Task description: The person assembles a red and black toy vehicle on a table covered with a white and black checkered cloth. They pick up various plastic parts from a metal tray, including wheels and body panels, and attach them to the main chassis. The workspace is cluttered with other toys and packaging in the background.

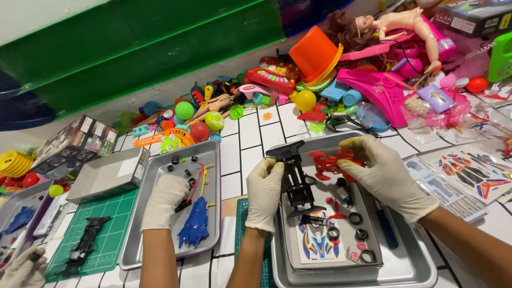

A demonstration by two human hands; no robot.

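Note:
My left hand (pixel 265 193), in a white glove, grips a black toy car chassis (pixel 295 178) held upright over a metal tray (pixel 410 269). My right hand (pixel 388 173), also gloved, holds a red plastic parts frame (pixel 329 161) just right of the chassis. Below them in the tray lie a sticker sheet (pixel 318 242), small black tyres (pixel 361 234) and red wheel pieces.
A co-worker's gloved hand (pixel 164 200) reaches into a second metal tray (pixel 160 165) holding a blue car body (pixel 195 224). A green cutting mat (pixel 114 224) carries another black chassis (pixel 85 242). Toys, balls and dolls pile along the wall. Decal sheets (pixel 469 173) lie on the right.

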